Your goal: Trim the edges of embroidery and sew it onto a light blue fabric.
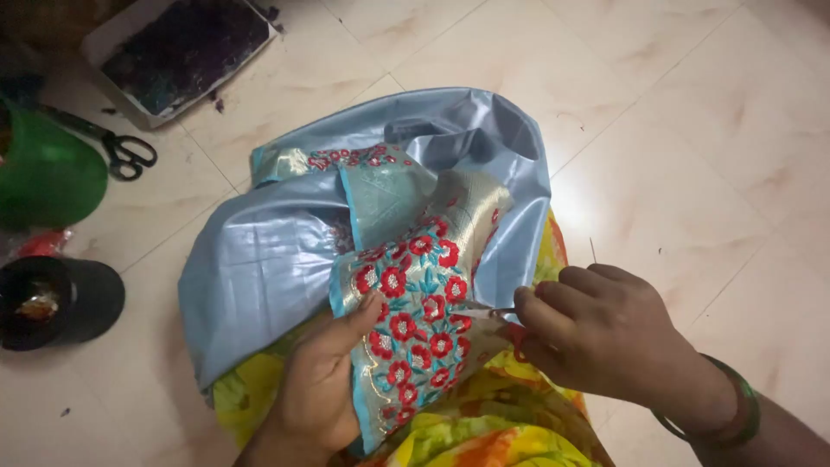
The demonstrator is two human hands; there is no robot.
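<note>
Head view: embroidered fabric panel (417, 324), red flowers on teal and gold, lies centre over pale blue satin cloth (259, 259). Left hand (324, 380) at 7 o'clock, thumb pressing panel's left edge. Right hand (596, 333) at 4 o'clock, fingers closed on small metal tool (494, 311) touching panel's right edge. Black scissors (121, 151) on floor at 10 o'clock, beside green tub (47, 177).
</note>
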